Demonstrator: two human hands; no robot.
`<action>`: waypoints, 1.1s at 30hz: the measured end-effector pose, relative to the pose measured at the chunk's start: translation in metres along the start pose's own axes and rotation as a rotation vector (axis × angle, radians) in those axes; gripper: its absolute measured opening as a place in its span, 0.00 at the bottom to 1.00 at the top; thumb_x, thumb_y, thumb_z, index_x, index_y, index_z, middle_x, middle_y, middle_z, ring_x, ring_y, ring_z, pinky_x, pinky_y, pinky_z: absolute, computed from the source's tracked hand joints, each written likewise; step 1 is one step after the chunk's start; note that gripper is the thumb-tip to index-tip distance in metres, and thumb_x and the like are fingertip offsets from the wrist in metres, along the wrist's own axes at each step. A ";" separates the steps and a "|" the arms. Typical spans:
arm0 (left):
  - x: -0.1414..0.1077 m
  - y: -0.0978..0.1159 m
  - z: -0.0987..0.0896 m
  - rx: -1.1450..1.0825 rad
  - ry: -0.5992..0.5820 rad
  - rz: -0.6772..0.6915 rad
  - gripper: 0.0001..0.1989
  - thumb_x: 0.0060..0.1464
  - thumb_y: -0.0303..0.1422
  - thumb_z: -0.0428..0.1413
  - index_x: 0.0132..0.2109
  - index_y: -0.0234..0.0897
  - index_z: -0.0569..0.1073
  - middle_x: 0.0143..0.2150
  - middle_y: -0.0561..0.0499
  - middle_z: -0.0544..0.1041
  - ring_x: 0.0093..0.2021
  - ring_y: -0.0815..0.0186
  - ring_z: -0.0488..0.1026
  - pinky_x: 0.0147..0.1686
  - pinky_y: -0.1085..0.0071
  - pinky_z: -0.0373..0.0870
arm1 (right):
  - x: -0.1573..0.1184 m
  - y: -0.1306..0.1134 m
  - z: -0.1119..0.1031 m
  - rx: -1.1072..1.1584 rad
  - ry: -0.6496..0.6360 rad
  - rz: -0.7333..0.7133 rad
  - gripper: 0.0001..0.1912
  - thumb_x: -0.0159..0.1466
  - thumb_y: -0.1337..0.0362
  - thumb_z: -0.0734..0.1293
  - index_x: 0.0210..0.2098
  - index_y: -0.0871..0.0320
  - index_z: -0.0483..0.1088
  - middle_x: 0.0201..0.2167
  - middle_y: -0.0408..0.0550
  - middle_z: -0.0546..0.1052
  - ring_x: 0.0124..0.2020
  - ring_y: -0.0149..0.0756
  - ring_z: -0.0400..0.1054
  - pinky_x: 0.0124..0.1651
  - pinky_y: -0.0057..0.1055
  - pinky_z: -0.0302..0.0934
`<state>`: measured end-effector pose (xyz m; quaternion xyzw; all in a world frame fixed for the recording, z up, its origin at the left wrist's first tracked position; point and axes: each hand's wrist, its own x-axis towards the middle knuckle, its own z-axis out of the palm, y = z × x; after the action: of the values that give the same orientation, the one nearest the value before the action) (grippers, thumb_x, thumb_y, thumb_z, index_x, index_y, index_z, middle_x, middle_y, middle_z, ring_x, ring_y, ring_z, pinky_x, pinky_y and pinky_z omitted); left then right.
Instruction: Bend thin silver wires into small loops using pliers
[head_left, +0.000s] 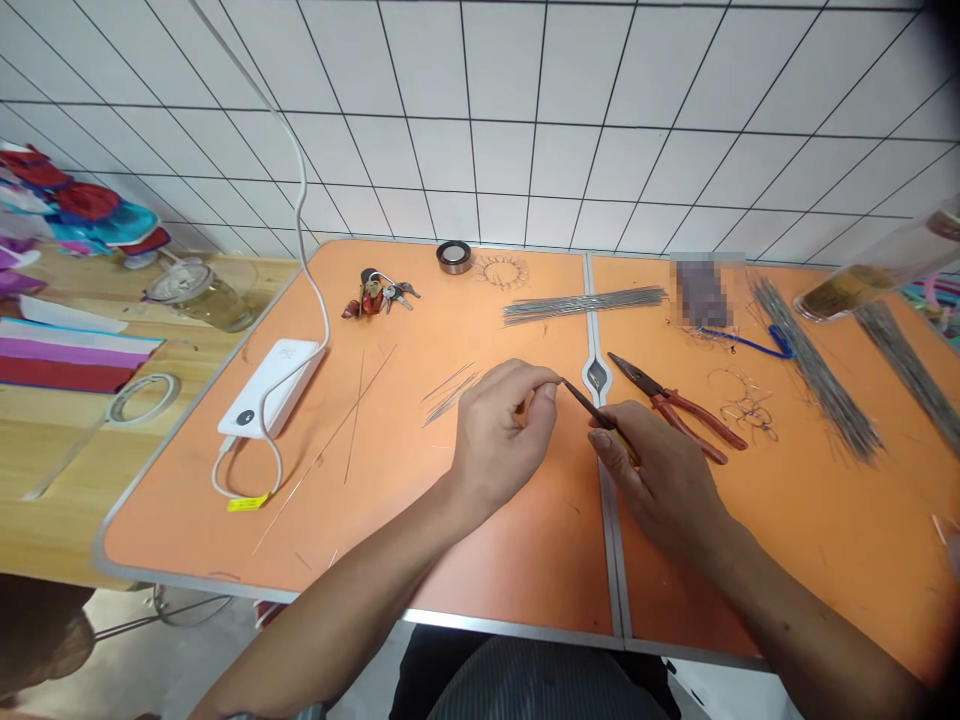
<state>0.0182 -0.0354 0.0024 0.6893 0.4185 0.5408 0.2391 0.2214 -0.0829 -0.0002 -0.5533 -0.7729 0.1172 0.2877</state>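
Note:
Over the middle of the orange table point(517, 560), my left hand point(506, 425) is closed, thumb and forefinger pinched at the tip of a slim dark tool. Whatever sits between those fingertips is too small to make out. My right hand point(660, 470) grips the slim tool point(589, 402), which has a yellow part at its handle and points up and left to the left fingertips. Pliers with red handles point(679, 400) lie beyond the right hand. Short thin wires point(450, 395) lie just left of my left hand, and a bundle of wires point(585, 303) lies behind both hands.
A white power bank point(270, 390) with a cable, keys point(386, 292) and a tape roll point(454, 256) lie on the left half. Rightward are more wire bundles point(817, 370), a blue-handled item point(780, 342) and a tilted glass point(862, 280). A tiled wall stands behind.

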 end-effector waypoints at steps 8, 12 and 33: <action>0.005 -0.002 -0.002 -0.340 -0.012 -0.380 0.05 0.62 0.30 0.64 0.38 0.41 0.86 0.36 0.49 0.86 0.35 0.64 0.79 0.36 0.67 0.72 | -0.001 0.001 0.000 -0.021 0.013 -0.043 0.21 0.83 0.47 0.57 0.47 0.53 0.72 0.38 0.48 0.81 0.40 0.43 0.77 0.39 0.38 0.62; 0.005 -0.001 -0.001 -0.359 0.000 -0.386 0.04 0.61 0.30 0.66 0.37 0.41 0.86 0.36 0.49 0.86 0.36 0.64 0.78 0.37 0.66 0.73 | -0.001 0.000 0.001 -0.047 0.020 -0.041 0.20 0.83 0.48 0.57 0.48 0.53 0.73 0.38 0.48 0.80 0.40 0.43 0.77 0.39 0.37 0.61; 0.006 0.001 -0.005 -0.418 -0.183 -0.547 0.09 0.68 0.37 0.61 0.40 0.37 0.80 0.33 0.51 0.83 0.26 0.71 0.65 0.29 0.71 0.63 | 0.002 0.004 0.003 -0.196 0.131 -0.104 0.23 0.83 0.49 0.58 0.44 0.57 0.75 0.34 0.46 0.79 0.35 0.39 0.75 0.33 0.34 0.56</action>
<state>0.0144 -0.0312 0.0079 0.5336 0.4447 0.4667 0.5475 0.2222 -0.0794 -0.0036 -0.5445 -0.7877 -0.0101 0.2880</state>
